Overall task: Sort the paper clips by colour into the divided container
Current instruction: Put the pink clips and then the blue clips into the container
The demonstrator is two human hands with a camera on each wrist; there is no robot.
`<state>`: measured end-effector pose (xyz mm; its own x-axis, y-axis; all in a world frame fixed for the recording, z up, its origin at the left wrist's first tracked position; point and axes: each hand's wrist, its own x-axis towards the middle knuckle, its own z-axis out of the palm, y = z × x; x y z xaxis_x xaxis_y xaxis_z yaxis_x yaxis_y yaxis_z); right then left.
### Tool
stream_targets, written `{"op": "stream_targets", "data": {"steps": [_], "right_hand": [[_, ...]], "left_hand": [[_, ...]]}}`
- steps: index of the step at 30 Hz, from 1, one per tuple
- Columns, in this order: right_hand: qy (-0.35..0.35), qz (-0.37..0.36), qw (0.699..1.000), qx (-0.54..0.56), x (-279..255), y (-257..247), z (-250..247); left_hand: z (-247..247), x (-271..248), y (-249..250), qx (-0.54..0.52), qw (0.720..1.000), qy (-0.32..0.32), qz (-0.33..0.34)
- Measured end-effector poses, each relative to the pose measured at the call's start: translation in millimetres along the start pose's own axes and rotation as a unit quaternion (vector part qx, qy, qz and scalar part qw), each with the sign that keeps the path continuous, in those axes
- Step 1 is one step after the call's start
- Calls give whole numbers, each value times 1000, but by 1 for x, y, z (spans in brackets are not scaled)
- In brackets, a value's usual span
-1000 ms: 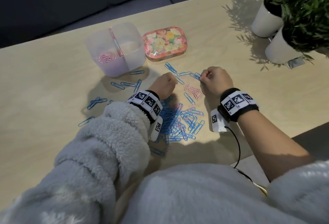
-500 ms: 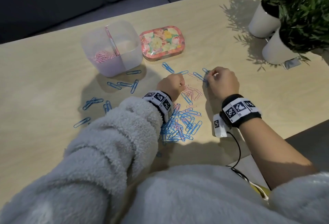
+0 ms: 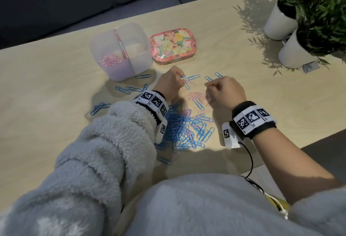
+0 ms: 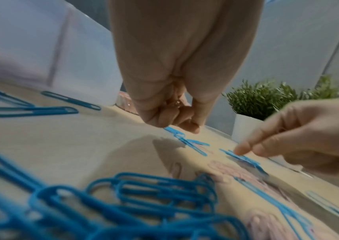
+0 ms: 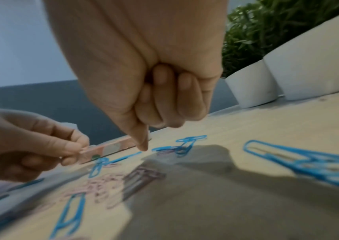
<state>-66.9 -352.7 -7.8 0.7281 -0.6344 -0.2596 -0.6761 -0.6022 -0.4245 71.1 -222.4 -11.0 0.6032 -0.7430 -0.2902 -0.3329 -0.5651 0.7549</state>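
Observation:
The translucent divided container (image 3: 139, 58) stands at the back left, with pink clips (image 3: 111, 60) in its left compartment. A heap of blue clips (image 3: 189, 129) lies between my wrists, and a small cluster of pink clips (image 3: 195, 95) lies just beyond it. My left hand (image 3: 178, 80) hovers over scattered blue clips near the tin and pinches a pink clip (image 4: 177, 102) in its curled fingers. My right hand (image 3: 208, 86) is curled. One fingertip (image 5: 143, 147) points down at the table beside a blue clip (image 4: 244, 158). I see nothing held in it.
A floral tin (image 3: 173, 45) sits right of the container. Two white plant pots (image 3: 280, 24) (image 3: 294, 52) stand at the far right. Loose blue clips (image 3: 129, 88) lie left of my left wrist. The table's near edge (image 3: 307, 146) runs close to my right forearm.
Both hands stay over the scattered clips. The left hand drifted right, then back left toward the tin. The right hand drew slightly nearer, off the far blue clips.

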Motion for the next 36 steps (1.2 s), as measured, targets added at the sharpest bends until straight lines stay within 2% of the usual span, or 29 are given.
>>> {"op": "stream_targets", "data": {"steps": [2,5,7,10,14,15,20,25,27,31,35,36], "right_hand": [[9,18,1000,-17,-4,5,-2],[-15,6,1000,-27,-8,6,-1],[-32,4,999,7,-10,6,1],[-23,13,999,46,-12,10,-3],[-102,-3,993,-64,-18,16,-10],[-104,-12,991,-82,-19,16,-8],[-54,-39,993,-93,-19,10,1],[-21,-10,1000,-5,-6,6,-7],[-35,-5,999,-21,2,5,-9],[4,-5,999,-39,10,9,-16],[-97,-56,993,-39,-2,6,-13],[-102,-60,992,-48,-4,6,-10]], "left_hand": [[0,3,4,-12,999,-30,2],[5,5,11,-2,998,-60,20],[10,4,14,25,997,-66,39],[15,6,13,91,991,-70,73],[16,7,8,183,975,-76,100],[16,7,7,195,972,-73,106],[19,2,6,190,973,-75,110],[16,-4,1,147,980,-64,118],[13,-5,0,151,980,-65,112],[8,-5,-4,186,972,-88,110],[10,-4,-3,209,965,-97,126],[11,-3,-2,215,963,-95,134]]}}
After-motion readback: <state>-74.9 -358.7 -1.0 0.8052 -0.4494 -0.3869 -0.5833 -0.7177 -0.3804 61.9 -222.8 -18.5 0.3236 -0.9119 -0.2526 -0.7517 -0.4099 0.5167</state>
